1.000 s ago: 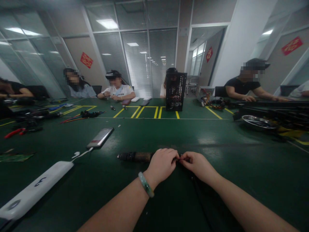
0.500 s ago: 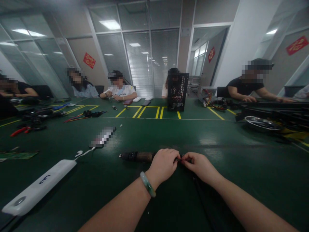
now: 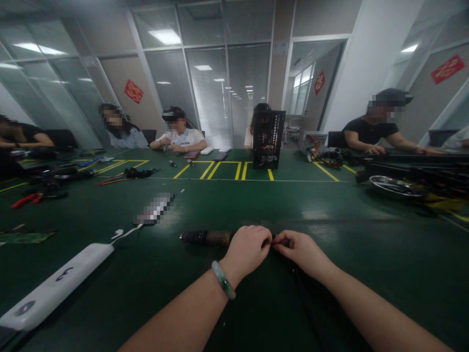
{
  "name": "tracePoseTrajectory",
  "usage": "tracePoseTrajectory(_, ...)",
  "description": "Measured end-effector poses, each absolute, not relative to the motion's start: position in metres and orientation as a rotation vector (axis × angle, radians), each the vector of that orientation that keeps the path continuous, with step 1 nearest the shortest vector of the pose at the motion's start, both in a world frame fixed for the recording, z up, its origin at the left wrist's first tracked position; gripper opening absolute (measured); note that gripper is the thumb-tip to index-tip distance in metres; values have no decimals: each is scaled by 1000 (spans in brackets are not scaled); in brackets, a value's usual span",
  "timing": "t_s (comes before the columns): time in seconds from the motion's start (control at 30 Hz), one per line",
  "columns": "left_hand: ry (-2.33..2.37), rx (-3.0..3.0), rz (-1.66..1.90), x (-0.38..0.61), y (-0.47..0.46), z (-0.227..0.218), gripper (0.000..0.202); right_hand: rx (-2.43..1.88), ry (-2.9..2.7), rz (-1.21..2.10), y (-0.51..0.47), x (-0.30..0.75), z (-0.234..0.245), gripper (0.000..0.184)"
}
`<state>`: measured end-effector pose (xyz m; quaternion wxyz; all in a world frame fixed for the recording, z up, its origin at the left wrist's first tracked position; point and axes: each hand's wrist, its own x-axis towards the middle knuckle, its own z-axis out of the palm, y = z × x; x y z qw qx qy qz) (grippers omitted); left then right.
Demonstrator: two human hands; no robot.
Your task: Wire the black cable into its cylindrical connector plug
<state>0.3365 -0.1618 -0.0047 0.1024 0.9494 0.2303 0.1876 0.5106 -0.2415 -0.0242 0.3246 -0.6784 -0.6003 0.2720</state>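
My left hand (image 3: 247, 249), with a green bangle on its wrist, is closed round the end of a dark rod-shaped tool (image 3: 207, 238) that lies on the green table (image 3: 330, 210). My right hand (image 3: 298, 249) pinches something small right beside the left fingertips; it is too small to name. A dark cable (image 3: 306, 303) runs from the hands toward me under my right forearm.
A white power bank (image 3: 54, 286) with a white cable and a phone (image 3: 154, 210) lie to the left. A black computer case (image 3: 268, 139) stands mid-table. Red pliers (image 3: 25, 199), loose wires and a metal dish (image 3: 394, 186) lie around. Several people sit at the far sides.
Both hands stay together at the tool's end. Only the view shifts slightly.
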Motion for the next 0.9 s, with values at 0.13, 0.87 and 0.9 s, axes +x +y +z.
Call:
tracePoseTrajectory(0.13, 687, 2795, 558, 336, -162, -4, 6, -1823, -1607, 676, -242, 510, -22, 15)
tracePoseTrajectory(0.87, 678, 2777, 579, 336, -160, -7, 6, -1843, -1611, 632, -244, 508, -19, 9)
tracePoseTrajectory(0.9, 683, 2778, 577, 336, -160, -8, 6, -1849, -1610, 623, -244, 508, -19, 9)
